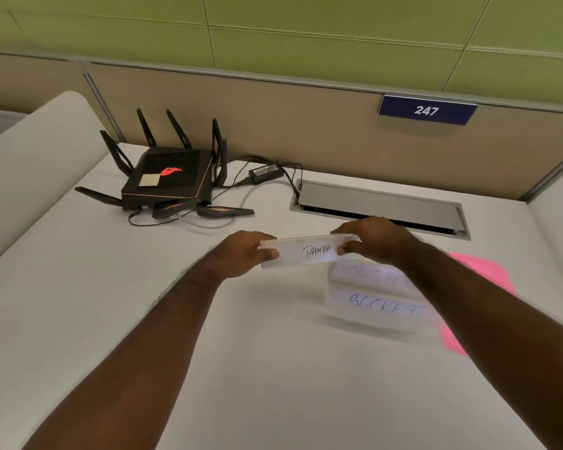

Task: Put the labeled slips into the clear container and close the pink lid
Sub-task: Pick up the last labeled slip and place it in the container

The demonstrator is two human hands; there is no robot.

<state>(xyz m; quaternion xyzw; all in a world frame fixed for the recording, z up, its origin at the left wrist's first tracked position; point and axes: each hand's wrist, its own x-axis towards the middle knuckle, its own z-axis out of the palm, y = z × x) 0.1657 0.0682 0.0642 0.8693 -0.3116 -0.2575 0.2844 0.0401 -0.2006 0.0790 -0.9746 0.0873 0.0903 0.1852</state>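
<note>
A white slip labelled "PANDA" (309,252) is held level above the desk, one end pinched by my left hand (245,253) and the other by my right hand (376,241). Below it and to the right stands the clear container (376,298), blurred, with slips inside; one reads roughly "SOCKET" in blue. The pink lid (480,269) lies flat on the desk behind and to the right of the container, partly hidden by my right forearm.
A black router (168,178) with several antennas sits at the back left, its cables and a power adapter (267,173) trailing to an open grey cable hatch (379,206). A beige partition with a "247" sign (427,109) closes the back.
</note>
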